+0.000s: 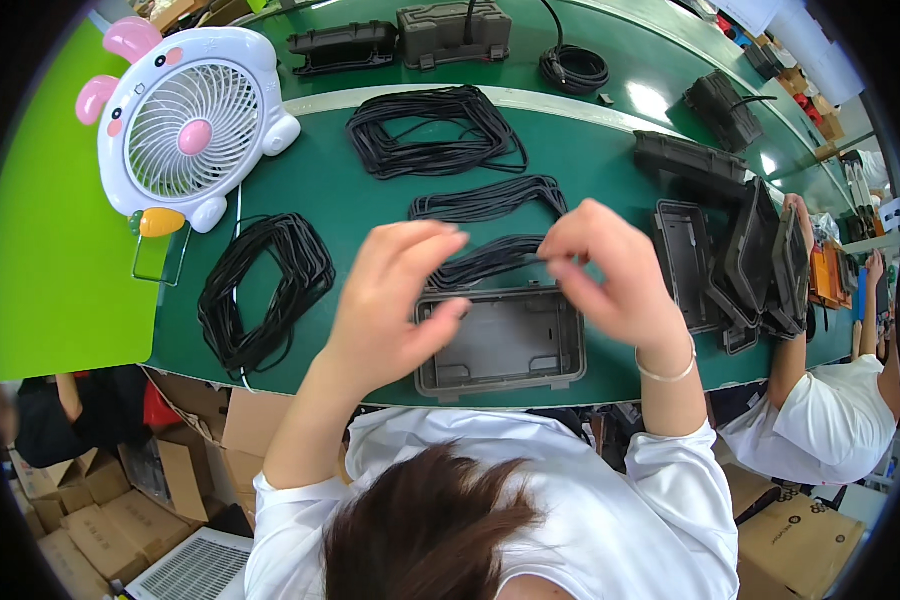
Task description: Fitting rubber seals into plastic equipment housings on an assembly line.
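My left hand hovers over the left end of an open dark grey plastic case half, its thumb and fingers apart and nothing between them. Curled at the case's far right corner, my right hand has its fingertips on the end of a black cable; slight blur softens the contact. That cable is coiled in a flattened loop just beyond the case, partly covered by my right fingers. The case half lies with its hollow side up near the table's front edge, showing clips along its rim.
More black cable coils lie on the green table, one at the left and one farther back. A white rabbit-faced fan stands at left. Several empty case halves are stacked at right, where another person's hand holds one.
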{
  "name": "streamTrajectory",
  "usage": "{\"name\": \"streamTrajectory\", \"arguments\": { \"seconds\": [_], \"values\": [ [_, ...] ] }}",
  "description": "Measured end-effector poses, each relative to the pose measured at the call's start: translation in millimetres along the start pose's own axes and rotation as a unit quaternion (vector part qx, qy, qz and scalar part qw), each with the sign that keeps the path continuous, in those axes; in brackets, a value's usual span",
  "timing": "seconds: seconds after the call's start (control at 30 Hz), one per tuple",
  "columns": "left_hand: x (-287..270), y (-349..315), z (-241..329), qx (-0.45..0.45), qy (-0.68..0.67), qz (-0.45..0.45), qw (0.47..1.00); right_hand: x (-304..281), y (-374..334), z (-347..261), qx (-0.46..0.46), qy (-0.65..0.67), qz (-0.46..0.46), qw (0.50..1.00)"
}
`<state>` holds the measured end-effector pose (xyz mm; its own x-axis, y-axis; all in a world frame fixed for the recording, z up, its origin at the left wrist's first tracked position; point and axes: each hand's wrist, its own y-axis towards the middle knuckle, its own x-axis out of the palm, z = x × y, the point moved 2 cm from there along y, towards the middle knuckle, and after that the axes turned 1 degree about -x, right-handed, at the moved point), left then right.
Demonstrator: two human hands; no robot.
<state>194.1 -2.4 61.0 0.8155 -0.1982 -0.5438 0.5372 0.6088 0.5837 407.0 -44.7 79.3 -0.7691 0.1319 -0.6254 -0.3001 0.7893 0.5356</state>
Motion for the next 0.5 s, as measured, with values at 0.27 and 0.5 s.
{"name": "streamTrajectory", "arguments": {
  "seconds": [0.27,0.5],
  "values": [
    [19,7,-32,-0.029,0.046,0.016,0.998,-23,-35,-23,-0.051,-0.014,0.209,0.977],
    [2,-1,-34,-0.147,-0.137,0.059,0.978,-29,-64,14,0.157,0.273,0.431,0.845]
  ]
}}
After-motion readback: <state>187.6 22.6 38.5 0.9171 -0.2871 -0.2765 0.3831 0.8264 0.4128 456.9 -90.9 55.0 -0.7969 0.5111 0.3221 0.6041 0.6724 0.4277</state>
